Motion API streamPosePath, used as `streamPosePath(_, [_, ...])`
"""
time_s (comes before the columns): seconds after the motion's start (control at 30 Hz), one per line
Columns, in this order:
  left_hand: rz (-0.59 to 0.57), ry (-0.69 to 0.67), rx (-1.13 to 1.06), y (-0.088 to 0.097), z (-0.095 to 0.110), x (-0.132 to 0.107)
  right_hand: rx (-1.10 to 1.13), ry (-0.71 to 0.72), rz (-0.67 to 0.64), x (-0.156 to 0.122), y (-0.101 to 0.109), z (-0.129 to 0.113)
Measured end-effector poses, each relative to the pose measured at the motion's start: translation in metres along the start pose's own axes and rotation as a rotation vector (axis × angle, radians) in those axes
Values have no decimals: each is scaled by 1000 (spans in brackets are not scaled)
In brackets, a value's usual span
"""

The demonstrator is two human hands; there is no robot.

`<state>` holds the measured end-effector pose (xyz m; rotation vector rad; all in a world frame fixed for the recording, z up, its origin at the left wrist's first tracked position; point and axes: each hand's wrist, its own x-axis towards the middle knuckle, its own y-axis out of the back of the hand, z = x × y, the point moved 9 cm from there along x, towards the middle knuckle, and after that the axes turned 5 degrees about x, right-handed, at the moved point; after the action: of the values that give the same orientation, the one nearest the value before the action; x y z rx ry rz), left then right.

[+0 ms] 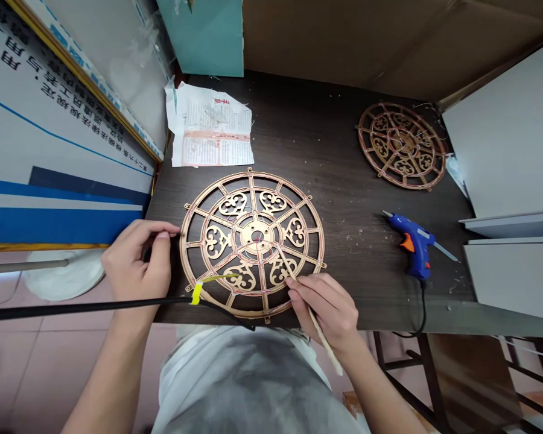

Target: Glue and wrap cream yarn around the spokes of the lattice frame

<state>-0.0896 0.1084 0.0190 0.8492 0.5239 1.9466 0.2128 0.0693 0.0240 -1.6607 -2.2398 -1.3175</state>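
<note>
A round gold openwork frame [252,241] with scroll cutouts lies flat near the front edge of the dark wooden table [335,181]. My left hand [138,259] is closed, pinching the frame's left rim. My right hand [328,304] is closed on a thin pale stick [298,289], held like a pen, whose tip reaches toward the frame's hub. Thin red wire runs along the frame's spokes. A black cable [95,306] with a yellow tag [196,293] crosses under my left wrist to the frame's lower left.
A second, darker round frame [402,145] lies at the back right. A blue glue gun [414,242] rests to the right, its cord hanging over the front edge. Crumpled printed paper [210,125] lies at the back left. White panels stand right, a poster board left.
</note>
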Motion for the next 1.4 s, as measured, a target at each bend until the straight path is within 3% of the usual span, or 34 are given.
streamPosePath(0.17, [-15,-149,-7,1,17,2,6,-9,-7,-1,0,1])
streamPosePath(0.33, [-123,-307,13,-8,35,-1,1,-13,-5,-2,-1,1])
streamPosePath(0.57, [-138,-394,51,-10,40,-4,6,-16,-4,0,-1,1])
streamPosePath(0.77, [-175,-431,68,-16,41,-8,-5,2,7,2,0,-2])
streamPosePath(1.2, [-11,-427,167,-7,43,-11,-14,-3,3,0,-1,0])
streamPosePath(1.4, [-15,-411,199,-8,42,-10,-14,-8,8,-1,-1,1])
